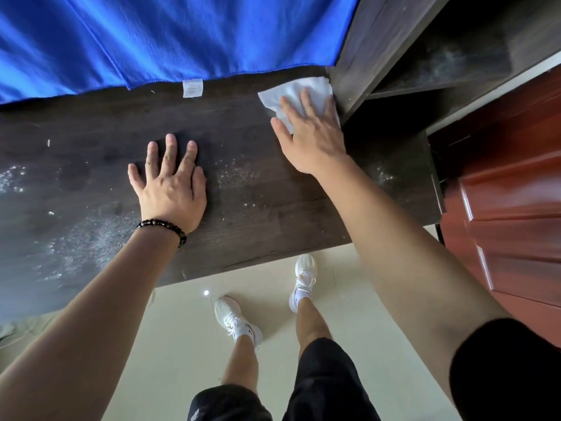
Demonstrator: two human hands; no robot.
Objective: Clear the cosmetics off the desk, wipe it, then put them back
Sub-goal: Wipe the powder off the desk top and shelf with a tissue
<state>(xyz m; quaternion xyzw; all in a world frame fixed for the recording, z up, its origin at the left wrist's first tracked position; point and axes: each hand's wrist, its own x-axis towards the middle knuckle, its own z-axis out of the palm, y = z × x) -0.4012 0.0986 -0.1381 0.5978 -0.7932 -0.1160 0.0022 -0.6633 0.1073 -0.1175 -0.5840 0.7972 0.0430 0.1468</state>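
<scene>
The dark wooden desk [249, 208] fills the middle of the view, dusty with pale powder patches. My right hand [312, 138] lies flat, fingers spread, pressing a white wipe [291, 92] onto the desk's far right corner, against the dark shelf unit. My left hand [171, 180], with a black bead bracelet at the wrist, rests flat and empty on the desk's middle with fingers apart. No cosmetics are in view.
A blue cloth [151, 41] with a white label hangs along the desk's far edge. A dark shelf unit [425, 50] rises at the right, beside a red-brown wooden door [510, 192]. Below the desk's front edge are a beige tile floor [182, 344] and my white shoes.
</scene>
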